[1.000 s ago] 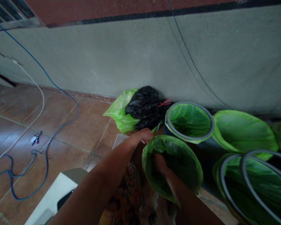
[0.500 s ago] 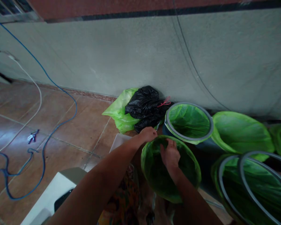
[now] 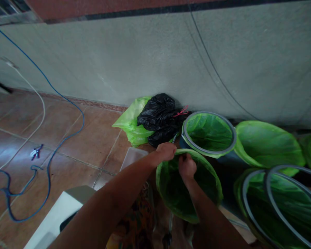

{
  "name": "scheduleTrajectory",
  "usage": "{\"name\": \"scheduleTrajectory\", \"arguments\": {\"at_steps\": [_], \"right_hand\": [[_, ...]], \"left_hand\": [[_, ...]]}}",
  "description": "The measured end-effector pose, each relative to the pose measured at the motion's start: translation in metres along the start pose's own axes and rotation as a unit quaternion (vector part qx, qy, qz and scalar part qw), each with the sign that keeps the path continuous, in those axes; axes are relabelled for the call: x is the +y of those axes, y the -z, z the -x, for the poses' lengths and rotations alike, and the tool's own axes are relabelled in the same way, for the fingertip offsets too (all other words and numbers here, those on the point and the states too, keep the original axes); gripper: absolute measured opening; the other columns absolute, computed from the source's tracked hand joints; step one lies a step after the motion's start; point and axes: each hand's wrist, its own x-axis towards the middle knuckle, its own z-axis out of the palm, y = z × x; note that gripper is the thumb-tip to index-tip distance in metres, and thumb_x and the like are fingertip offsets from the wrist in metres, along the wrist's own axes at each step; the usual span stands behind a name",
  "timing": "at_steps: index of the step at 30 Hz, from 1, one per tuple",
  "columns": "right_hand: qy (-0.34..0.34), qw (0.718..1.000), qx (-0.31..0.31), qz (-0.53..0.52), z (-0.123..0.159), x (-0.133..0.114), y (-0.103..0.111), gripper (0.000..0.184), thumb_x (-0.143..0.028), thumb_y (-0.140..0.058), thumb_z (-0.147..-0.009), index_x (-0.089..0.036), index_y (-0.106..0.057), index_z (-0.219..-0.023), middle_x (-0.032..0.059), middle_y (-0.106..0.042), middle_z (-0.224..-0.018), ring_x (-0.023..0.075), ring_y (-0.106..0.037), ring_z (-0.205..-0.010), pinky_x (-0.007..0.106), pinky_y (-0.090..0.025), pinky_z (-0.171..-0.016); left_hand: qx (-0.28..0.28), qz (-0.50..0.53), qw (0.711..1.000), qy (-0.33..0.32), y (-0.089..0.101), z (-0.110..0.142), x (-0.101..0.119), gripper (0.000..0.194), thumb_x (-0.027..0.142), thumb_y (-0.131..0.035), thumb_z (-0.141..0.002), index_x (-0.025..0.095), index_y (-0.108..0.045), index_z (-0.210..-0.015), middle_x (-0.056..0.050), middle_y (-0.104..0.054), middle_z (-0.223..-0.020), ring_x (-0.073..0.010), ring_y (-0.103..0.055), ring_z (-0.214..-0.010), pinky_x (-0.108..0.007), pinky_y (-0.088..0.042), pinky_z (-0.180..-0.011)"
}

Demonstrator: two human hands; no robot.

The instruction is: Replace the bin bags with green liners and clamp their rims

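Observation:
Just in front of me stands a round bin lined with a green bin liner (image 3: pixel 209 186), whose edge is folded over the rim. My left hand (image 3: pixel 166 151) is closed on the liner at the far left of the rim. Inside the mouth, close to the far wall of the liner, my right hand (image 3: pixel 187 166) is curled into a fist. Whatever its fingers may hold is hidden. Close beyond the rim is another lined bin with a grey ring (image 3: pixel 234 140) seated on top.
More green-lined bins (image 3: pixel 269 145) crowd the right side, with a loose grey ring (image 3: pixel 268 193) over one. Black bags (image 3: pixel 158 114) and a green bag (image 3: pixel 134 121) lean at the wall. Left are a blue cable (image 3: pixel 48 173), keys (image 3: pixel 36 152) and a white box (image 3: pixel 52 214).
My right hand has gone from spread fingers to a fist inside the bin. My left hand has shifted slightly right along the rim.

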Motion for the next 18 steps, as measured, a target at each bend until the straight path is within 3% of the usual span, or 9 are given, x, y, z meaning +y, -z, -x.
{"name": "scheduleTrajectory", "arguments": {"at_steps": [3, 6, 9, 13, 18], "right_hand": [[0.022, 0.999, -0.03, -0.027, -0.001, 0.006, 0.001, 0.027, -0.028, -0.047, -0.095, -0.014, -0.068, -0.104, 0.0104, -0.073, -0.09, 0.0183, -0.064, -0.072, 0.028, -0.034, -0.061], [0.059, 0.995, -0.006, -0.078, 0.003, 0.014, 0.005, 0.027, -0.026, -0.049, -0.092, -0.013, -0.068, -0.105, 0.012, -0.073, -0.099, 0.021, -0.066, -0.081, 0.029, -0.04, -0.068], [0.074, 0.984, 0.063, -0.15, 0.01, 0.022, 0.012, 0.029, -0.028, -0.047, -0.092, -0.013, -0.07, -0.103, 0.0116, -0.074, -0.099, 0.0227, -0.067, -0.084, 0.031, -0.045, -0.075], [0.157, 0.958, 0.153, -0.184, 0.007, 0.026, 0.025, 0.031, -0.029, -0.045, -0.093, -0.013, -0.071, -0.099, 0.0121, -0.074, -0.098, 0.0233, -0.065, -0.092, 0.033, -0.046, -0.087], [0.277, 0.948, 0.133, -0.087, -0.016, 0.03, 0.034, 0.029, -0.021, -0.044, -0.094, -0.014, -0.071, -0.099, 0.0114, -0.072, -0.105, 0.0242, -0.058, -0.099, 0.037, -0.041, -0.096]], "left_hand": [[-0.027, -0.013, 1.0, -0.01, 0.007, 0.001, -0.001, 0.022, 0.028, -0.057, -0.083, 0.021, -0.075, -0.094, -0.006, -0.074, -0.099, -0.0227, -0.069, -0.097, -0.031, -0.054, -0.085], [-0.014, 0.007, 1.0, 0.014, 0.013, -0.001, -0.005, 0.033, 0.041, -0.051, -0.088, 0.021, -0.076, -0.097, -0.006, -0.075, -0.098, -0.0208, -0.069, -0.096, -0.028, -0.053, -0.084], [0.02, 0.018, 0.999, 0.031, 0.013, -0.004, -0.007, 0.032, 0.033, -0.048, -0.089, 0.021, -0.076, -0.098, -0.005, -0.075, -0.1, -0.0187, -0.069, -0.096, -0.026, -0.051, -0.086], [0.035, 0.015, 0.999, -0.021, 0.002, -0.007, -0.005, 0.03, 0.021, -0.051, -0.085, 0.024, -0.076, -0.101, -0.002, -0.074, -0.103, -0.0176, -0.067, -0.099, -0.026, -0.05, -0.09], [0.047, -0.008, 0.998, -0.037, -0.006, -0.006, 0.002, 0.029, 0.017, -0.05, -0.085, 0.024, -0.073, -0.102, -0.003, -0.073, -0.107, -0.0184, -0.067, -0.103, -0.028, -0.05, -0.094]]}}
